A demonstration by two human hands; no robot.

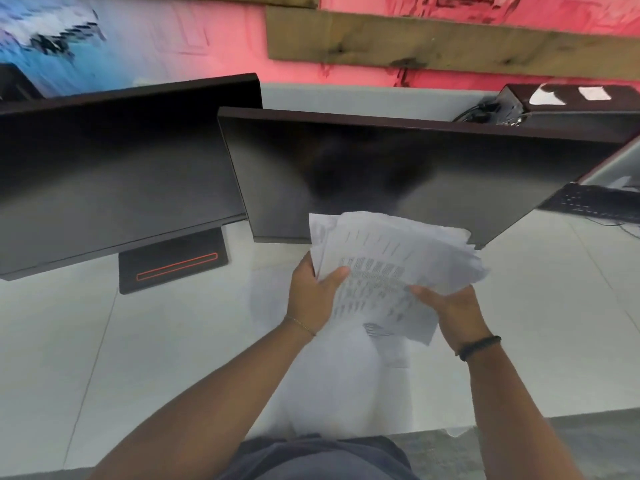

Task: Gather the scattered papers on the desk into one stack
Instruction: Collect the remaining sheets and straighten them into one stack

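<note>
A loose, uneven bundle of printed white papers (pixel 388 265) is held up above the white desk (pixel 156 341), just in front of the right monitor. My left hand (pixel 311 296) grips the bundle's left edge, thumb on top. My right hand (pixel 450 310) holds its lower right side. The sheets fan out unevenly at the top and right. More white sheets (pixel 332 382) lie blurred on the desk beneath my hands, reaching the near edge.
Two dark monitors (pixel 114 174) (pixel 398 174) stand close behind the papers. The left monitor's base (pixel 173 265) has an orange line. A black keyboard (pixel 599 202) lies at the far right, with a dark box and cables (pixel 512 105) behind it.
</note>
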